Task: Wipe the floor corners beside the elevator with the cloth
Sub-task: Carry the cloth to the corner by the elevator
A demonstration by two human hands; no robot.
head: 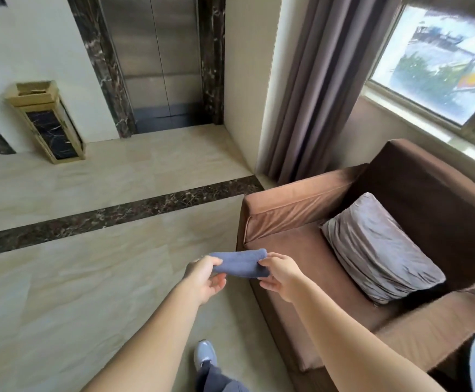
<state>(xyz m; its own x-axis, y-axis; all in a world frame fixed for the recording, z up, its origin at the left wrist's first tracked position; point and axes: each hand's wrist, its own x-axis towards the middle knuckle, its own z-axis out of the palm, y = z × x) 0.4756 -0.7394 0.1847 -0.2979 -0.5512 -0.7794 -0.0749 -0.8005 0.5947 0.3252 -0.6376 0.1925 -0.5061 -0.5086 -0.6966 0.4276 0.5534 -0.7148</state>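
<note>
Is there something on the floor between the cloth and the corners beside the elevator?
Nothing visible blocks the way. Both hands, left and right, hold the cloth over open floor leading to the elevator. The bin stands left of it by the wall; the sofa stays right.

Bright daylight comes in through the window on the right. The room looks light and soft, with only faint shadows. The window glass looks blurry. Straight lines bend near the edges, and the elevator leans sideways.
</note>
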